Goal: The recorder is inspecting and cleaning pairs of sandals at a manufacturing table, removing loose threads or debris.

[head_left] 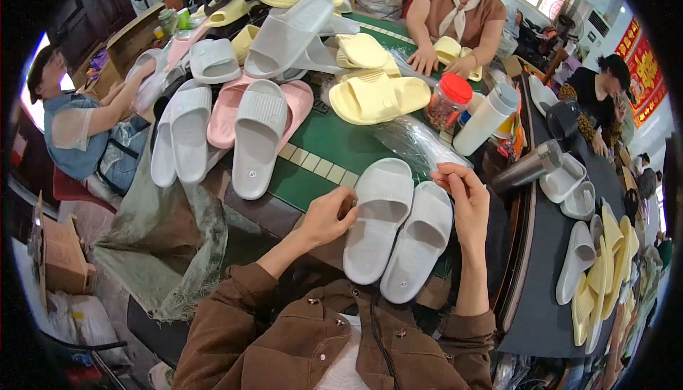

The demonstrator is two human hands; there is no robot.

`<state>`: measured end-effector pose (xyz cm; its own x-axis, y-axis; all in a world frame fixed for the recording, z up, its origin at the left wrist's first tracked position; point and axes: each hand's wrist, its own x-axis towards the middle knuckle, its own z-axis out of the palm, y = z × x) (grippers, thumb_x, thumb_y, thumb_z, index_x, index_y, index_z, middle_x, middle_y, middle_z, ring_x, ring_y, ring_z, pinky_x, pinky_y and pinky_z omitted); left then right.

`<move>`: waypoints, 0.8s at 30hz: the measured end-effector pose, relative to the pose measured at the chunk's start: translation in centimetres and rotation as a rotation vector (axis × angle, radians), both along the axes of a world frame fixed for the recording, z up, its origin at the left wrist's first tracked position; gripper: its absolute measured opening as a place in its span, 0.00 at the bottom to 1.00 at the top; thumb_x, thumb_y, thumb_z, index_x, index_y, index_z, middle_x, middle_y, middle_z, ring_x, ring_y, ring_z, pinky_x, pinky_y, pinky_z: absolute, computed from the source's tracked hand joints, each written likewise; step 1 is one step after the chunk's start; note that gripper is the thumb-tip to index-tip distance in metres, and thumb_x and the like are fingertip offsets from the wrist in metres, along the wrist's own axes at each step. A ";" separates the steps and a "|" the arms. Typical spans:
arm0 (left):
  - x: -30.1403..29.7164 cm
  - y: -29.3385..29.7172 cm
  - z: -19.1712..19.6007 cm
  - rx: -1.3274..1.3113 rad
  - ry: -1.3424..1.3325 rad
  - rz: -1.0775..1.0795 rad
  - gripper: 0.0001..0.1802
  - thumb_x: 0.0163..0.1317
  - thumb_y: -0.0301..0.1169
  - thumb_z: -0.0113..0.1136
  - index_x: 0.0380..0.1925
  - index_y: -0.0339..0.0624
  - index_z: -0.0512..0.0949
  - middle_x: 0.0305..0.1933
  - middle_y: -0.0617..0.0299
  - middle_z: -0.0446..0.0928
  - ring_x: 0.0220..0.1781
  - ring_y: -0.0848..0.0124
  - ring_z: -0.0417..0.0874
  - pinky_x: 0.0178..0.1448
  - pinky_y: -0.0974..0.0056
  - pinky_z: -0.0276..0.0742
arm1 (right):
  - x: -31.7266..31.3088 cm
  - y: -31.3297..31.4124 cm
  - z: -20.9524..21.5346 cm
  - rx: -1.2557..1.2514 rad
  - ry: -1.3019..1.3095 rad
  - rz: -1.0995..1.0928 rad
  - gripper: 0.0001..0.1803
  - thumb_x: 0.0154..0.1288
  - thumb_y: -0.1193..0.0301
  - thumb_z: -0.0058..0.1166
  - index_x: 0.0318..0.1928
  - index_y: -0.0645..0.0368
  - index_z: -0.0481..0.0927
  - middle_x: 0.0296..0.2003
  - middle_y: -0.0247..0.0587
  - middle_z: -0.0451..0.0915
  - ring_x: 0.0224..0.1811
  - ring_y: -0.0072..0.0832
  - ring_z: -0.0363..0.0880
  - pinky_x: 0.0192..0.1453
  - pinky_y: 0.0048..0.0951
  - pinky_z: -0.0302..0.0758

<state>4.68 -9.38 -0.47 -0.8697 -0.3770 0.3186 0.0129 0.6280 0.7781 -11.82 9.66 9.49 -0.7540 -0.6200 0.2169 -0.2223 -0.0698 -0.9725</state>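
Observation:
A pair of light grey slide slippers, the left slipper (378, 220) and the right slipper (418, 242), lies side by side in front of me with heels toward my body. My left hand (327, 215) is beside the left slipper's strap, fingers curled in and seemingly holding nothing. Beyond the right slipper, my right hand (464, 192) has thumb and forefinger pinched at the near end of clear plastic bags (418, 141). How much of the plastic it grips is hard to see.
Grey, pink and yellow slippers (260, 137) are piled on the green table (324, 141). A red-lidded jar (448, 99), a white bottle (488, 117) and a steel tumbler (528, 165) stand at right. More slippers lie on a dark side table (530, 297). Co-workers (455, 13) sit around.

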 end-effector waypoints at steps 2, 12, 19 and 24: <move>0.0 -0.2 0.1 -0.034 0.059 0.035 0.12 0.57 0.30 0.59 0.40 0.40 0.72 0.31 0.56 0.75 0.25 0.65 0.76 0.30 0.62 0.71 | 1.2 -0.5 1.1 -0.077 0.158 0.001 0.11 0.71 0.79 0.42 0.44 0.69 0.79 0.42 0.42 0.80 0.46 0.24 0.78 0.53 0.25 0.75; 0.4 5.5 7.1 0.233 0.301 -0.265 0.25 0.57 0.20 0.58 0.58 0.38 0.70 0.60 0.52 0.69 0.40 0.68 0.78 0.42 0.68 0.75 | 7.1 1.1 1.5 0.012 0.163 0.352 0.11 0.66 0.79 0.44 0.41 0.66 0.81 0.40 0.42 0.81 0.46 0.30 0.78 0.54 0.28 0.71; 0.8 6.2 7.3 0.135 0.295 -0.291 0.10 0.56 0.17 0.59 0.39 0.36 0.79 0.39 0.54 0.79 0.39 0.60 0.82 0.43 0.63 0.77 | 7.9 4.9 2.1 -0.145 0.107 0.374 0.12 0.65 0.81 0.44 0.43 0.68 0.81 0.37 0.46 0.83 0.41 0.33 0.82 0.47 0.30 0.76; 0.7 3.6 8.0 -0.099 0.413 -0.218 0.10 0.53 0.17 0.60 0.36 0.37 0.80 0.37 0.56 0.80 0.37 0.60 0.81 0.41 0.62 0.77 | 8.3 7.9 1.7 -0.407 -0.078 0.198 0.15 0.69 0.67 0.51 0.45 0.70 0.74 0.22 0.47 0.79 0.23 0.34 0.78 0.29 0.31 0.76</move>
<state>5.35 -5.80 7.50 -0.7180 -0.1500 0.6797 0.4487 0.6468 0.6167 -3.51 17.56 11.21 -0.6534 -0.6298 0.4201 -0.0938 -0.4833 -0.8704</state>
